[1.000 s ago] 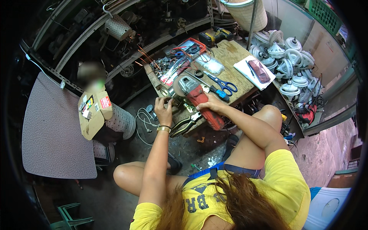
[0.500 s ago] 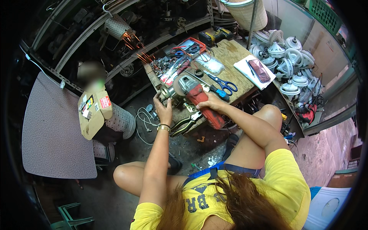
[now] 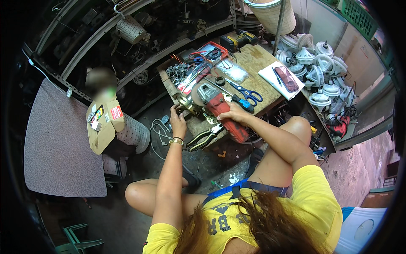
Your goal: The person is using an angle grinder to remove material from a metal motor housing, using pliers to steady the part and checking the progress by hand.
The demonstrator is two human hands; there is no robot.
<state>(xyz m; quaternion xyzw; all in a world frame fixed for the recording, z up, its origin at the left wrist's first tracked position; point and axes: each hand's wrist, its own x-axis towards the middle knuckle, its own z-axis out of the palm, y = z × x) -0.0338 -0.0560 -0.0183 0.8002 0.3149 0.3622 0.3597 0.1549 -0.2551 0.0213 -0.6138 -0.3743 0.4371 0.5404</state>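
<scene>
My right hand is wrapped around the red body of an angle grinder, whose grey head points away from me. Its disc meets or nearly meets a round brass-coloured metal motor part at the bench's near left corner. The fingers and thumb of my left hand grip the near left side of that part. Pliers with black and yellow handles lie just below, by the bench edge. To the right of the grinder are a blue-handled screwdriver and blue scissors.
The wooden bench also bears loose screws, a red-rimmed tray, a cordless drill and a phone on a white cloth. White plastic parts are heaped at right. A white cord trails on the floor.
The long orange spark stream toward the far left has shrunk to a few sparks near the screws. My left hand has shifted slightly left and down on the motor part.
</scene>
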